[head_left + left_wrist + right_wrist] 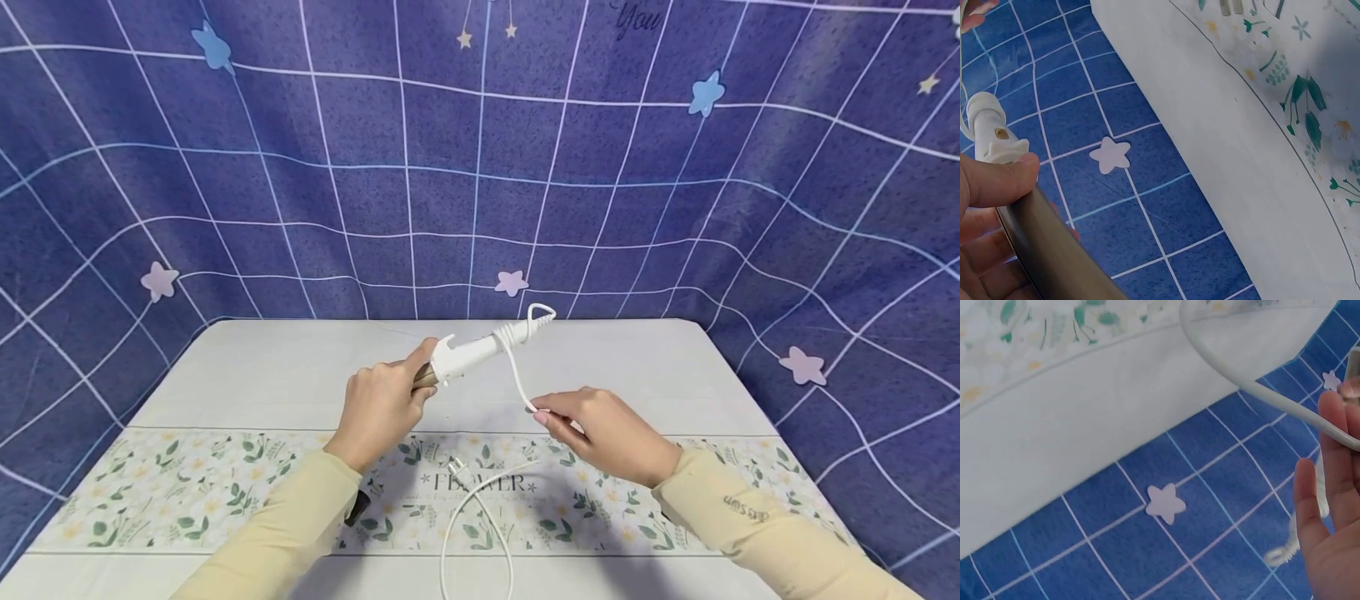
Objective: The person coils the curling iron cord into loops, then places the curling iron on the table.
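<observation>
Head view: above the table (262, 367), the left hand (382, 410) grips a wand (453, 361) by its gold barrel (424, 377); the right hand (603, 429) pinches the cord (515, 372) wound round its handle (480, 351). Left wrist: thumb (1005, 181) at the handle's base. Right wrist: cord crossing the fingers (1337, 472).

Cord (517, 379) crosses between left hand (384, 408) and right hand (603, 429); rear-right tabletop (660, 367) free.

a white cord (474, 492) and plug (457, 468) lie on a floral-banded table (255, 379)
</observation>
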Demonstrator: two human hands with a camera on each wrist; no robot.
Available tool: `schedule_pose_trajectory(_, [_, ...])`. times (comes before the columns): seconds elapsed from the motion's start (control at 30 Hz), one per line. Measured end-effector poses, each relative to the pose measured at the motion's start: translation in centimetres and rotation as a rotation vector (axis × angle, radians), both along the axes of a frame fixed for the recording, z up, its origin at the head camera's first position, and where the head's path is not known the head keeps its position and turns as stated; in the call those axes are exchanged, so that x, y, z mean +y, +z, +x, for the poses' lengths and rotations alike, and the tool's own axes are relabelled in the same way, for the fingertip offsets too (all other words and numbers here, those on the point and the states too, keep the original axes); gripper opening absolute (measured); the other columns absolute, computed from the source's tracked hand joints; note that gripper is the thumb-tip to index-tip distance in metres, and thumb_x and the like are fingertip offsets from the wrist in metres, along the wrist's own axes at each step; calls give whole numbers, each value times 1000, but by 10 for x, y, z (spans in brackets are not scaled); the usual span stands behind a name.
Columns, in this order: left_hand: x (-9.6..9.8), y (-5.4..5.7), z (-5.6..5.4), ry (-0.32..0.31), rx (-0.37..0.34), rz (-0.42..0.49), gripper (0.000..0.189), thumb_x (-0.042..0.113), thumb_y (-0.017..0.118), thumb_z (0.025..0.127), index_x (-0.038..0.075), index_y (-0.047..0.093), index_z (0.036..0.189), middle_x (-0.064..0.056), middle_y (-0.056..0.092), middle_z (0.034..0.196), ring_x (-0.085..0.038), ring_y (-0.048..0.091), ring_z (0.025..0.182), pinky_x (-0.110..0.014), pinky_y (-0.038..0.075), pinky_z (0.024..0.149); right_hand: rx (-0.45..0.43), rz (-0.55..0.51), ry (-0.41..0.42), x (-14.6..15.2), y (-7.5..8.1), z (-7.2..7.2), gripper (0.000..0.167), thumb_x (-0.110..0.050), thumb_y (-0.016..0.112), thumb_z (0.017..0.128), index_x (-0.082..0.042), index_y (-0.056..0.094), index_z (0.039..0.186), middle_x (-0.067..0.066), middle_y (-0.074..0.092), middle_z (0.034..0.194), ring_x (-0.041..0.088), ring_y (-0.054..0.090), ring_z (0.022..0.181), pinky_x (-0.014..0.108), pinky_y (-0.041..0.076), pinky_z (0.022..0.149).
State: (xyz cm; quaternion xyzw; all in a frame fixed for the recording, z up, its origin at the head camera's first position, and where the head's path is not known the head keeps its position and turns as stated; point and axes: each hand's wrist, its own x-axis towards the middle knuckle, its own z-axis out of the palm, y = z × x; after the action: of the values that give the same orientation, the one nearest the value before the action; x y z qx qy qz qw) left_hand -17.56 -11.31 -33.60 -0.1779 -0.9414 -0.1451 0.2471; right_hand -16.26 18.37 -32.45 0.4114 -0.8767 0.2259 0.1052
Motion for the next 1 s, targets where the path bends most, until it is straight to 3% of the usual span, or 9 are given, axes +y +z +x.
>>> schedule_pose_trajectory(0.17, [2,2,0,1,-16,38,60,17,86,82,15,61,137,-20,73,82,-32,62,54,-45,46,46,-110,-23,35,1,-8,-1,29,-14,53,107,-2,70,127,-6,70,88,0,57,73,31,55,74])
schedule_pose_trajectory(0.37, [2,4,0,-23,-82,139,64,18,87,79,14,63,139,-15,75,86,-25,60,56,-44,45,55,-279,-55,68,0,-17,0,34,-19,47,110,-5,64,136,-8,63,74,8,62,70,30,52,73])
schedule_pose_trajectory(0.63, [2,7,0,-49,-88,202,63,17,87,80,15,64,138,-10,77,90,-19,58,57,-43,44,58,-396,-50,50,1,-27,1,36,-23,41,112,-13,59,141,-13,62,78,7,62,75,34,49,82])
schedule_pose_trajectory(0.8, [3,9,1,-55,-100,219,64,17,87,79,16,64,139,-10,77,92,-19,59,59,-43,44,59,-453,-66,34,0,-27,0,35,-24,42,111,-12,62,137,-7,62,74,7,61,71,33,46,83])
schedule_pose_trajectory(1.0, [3,12,5,-123,-149,247,66,17,87,81,14,61,142,-9,78,99,-14,60,63,-40,46,64,-517,-88,-17,0,-29,-9,33,-23,48,109,-9,66,134,-5,57,69,10,59,64,29,52,67])
